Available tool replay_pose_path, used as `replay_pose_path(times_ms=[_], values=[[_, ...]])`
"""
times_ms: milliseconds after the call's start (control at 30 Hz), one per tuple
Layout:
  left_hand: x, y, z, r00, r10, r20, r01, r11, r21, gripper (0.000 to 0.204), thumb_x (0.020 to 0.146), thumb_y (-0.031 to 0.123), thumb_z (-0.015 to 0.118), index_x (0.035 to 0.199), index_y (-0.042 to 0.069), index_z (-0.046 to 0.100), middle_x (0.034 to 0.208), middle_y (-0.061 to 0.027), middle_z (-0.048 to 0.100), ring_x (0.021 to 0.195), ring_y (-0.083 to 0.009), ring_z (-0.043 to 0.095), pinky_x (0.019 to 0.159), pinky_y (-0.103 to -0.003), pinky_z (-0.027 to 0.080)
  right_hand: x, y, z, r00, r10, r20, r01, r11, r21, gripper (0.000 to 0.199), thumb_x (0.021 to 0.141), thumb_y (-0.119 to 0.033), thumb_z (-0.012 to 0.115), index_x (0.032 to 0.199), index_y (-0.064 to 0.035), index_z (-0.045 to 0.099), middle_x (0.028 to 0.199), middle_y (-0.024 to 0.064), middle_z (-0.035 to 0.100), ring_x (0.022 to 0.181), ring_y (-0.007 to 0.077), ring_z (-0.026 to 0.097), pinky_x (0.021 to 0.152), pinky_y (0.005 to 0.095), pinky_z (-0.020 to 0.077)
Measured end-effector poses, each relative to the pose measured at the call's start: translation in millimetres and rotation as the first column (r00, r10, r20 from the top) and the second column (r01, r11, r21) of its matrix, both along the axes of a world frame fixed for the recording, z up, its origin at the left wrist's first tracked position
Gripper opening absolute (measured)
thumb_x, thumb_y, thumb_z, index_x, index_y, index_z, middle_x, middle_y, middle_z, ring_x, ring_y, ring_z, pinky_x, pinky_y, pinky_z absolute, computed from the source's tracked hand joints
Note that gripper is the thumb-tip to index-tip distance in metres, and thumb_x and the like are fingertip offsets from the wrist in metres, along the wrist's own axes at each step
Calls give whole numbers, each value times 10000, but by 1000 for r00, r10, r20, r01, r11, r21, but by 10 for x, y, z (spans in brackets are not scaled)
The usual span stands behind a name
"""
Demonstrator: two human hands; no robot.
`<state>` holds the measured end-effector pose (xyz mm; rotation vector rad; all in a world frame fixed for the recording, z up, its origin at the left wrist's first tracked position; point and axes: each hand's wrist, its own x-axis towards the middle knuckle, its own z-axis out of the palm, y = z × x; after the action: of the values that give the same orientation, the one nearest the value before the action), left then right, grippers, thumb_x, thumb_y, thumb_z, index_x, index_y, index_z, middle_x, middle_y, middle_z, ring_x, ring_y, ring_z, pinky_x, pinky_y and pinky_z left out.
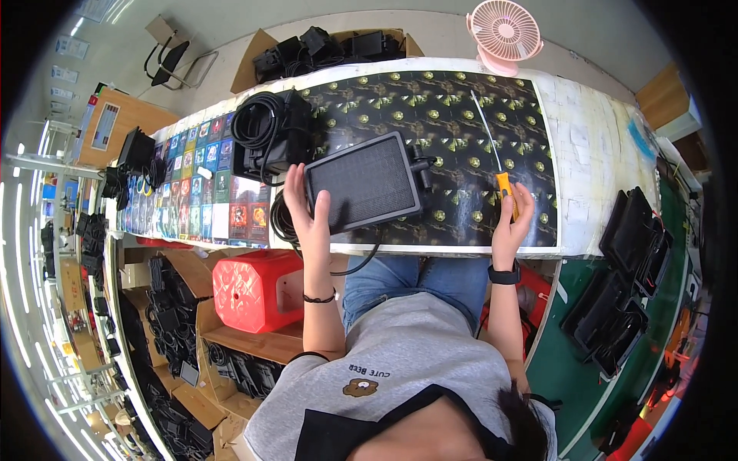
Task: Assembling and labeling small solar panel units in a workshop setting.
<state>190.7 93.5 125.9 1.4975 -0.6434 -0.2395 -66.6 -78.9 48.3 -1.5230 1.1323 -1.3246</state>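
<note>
Your left hand (309, 219) grips the left edge of the panel (363, 183), thumb over the top face, fingers up along the side. Panel sits flat on the bench mat (461, 115), just in front of you, near edge close to the bench lip. Your right hand (510, 223) is closed loosely round the orange handle of the screwdriver (501, 178), right of the panel and apart from it; its thin shaft points away from you across the mat.

Progress, as a judgement: panel is positioned and steadied, driver is in hand but not yet on it, so any fastening is still ahead. Can't tell if screws are in.

Materials: the panel is a flat rounded rectangle, black plastic frame, fine grid face, dull. A black stub bracket sticks out at its right edge, and a rubbery black cable (361, 265) hangs off the bench below it. Mat is glossy, dark, repeating print. Left of the panel, coiled cable (257, 123) on a black unit. Beyond the mat, a pink fan (503, 34).
</note>
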Motion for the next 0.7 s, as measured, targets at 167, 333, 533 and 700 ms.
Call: replay_pose_path(times_ms=[167, 333, 533, 700], values=[[-75, -96, 23, 997, -72, -11, 72, 997, 3, 740, 874, 87, 649, 1498, 22, 258, 1531, -149, 325, 1423, -282, 307, 1168, -386, 226, -37, -27, -39, 988, -26, 150, 22, 999, 29, 341, 1037, -143, 483, 1352, -34, 412, 1241, 183, 597, 1068, 223, 621, 982, 329, 442], [-299, -316, 100, 991, -100, 90, 93, 993, 70, 783, 813, 99, 699, 1480, 43, 292, 1538, -180, 263, 1425, -301, 276, 1172, -402, 204, -43, -25, -15, 953, -106, 286, 89, 993, 71, 312, 1058, -159, 428, 1350, -54, 397, 1167, 149, 606, 939, 174, 640, 897, 300, 484], [-792, -425, 216, 711, -214, 670, -2, 952, 305, 645, 747, 307, 778, 1330, 167, 542, 1527, -134, 324, 1454, -400, 187, 1155, -578, 141, -62, -46, -54, 941, -116, 318, 91, 992, 93, 294, 1057, -160, 432, 1331, -57, 414, 1074, 122, 612, 878, 146, 625, 768, 270, 503], [-660, -507, 232, 378, -444, 812, 30, 883, 468, 500, 790, 227, 731, 1279, 250, 630, 1349, 6, 584, 1255, -273, 537, 1077, -489, 376, -64, -59, -26, 948, -98, 303, 72, 993, 96, 268, 1054, -157, 441, 1299, -49, 437, 1016, 106, 614, 883, 146, 624, 742, 265, 494]])
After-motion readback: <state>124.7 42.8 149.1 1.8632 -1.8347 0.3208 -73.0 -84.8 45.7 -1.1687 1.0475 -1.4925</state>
